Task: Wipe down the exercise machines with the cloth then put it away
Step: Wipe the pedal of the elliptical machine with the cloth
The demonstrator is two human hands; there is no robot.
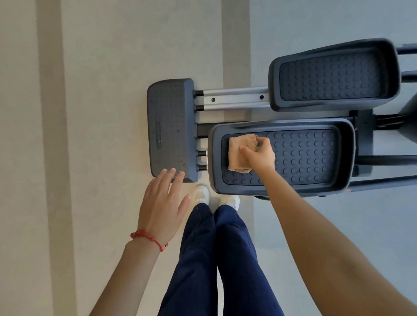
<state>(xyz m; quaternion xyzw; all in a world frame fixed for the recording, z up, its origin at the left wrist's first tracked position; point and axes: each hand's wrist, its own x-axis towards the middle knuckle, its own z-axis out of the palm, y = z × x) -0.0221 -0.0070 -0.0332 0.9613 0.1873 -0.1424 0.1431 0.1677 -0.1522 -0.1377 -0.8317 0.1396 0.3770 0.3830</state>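
a person looked straight down at the rear end of an elliptical machine (284, 102) standing on a pale floor (103, 67). the right hand (258, 154) gripped a folded peach cloth (238, 154), fingers curled over its far edge, and pressed it flat on the near foot pedal (310, 153), a dark tray with a studded tread. the cloth sat at the pedal's left end, close to its rim. the far foot pedal (330, 76), of the same shape, lay beyond it, with nothing on it. the left hand (164, 202) was open, fingers straight and slightly spread, its fingertips reaching the near corner of the dark rear foot cover (170, 126); whether they touched it could not be told. a red string bracelet (149, 239) circled the left wrist. silver rails (236, 98) ran from the cover under the pedals. below the hands were dark blue trousers (219, 265) and white shoes (202, 194), toes just beside the near pedal's corner.
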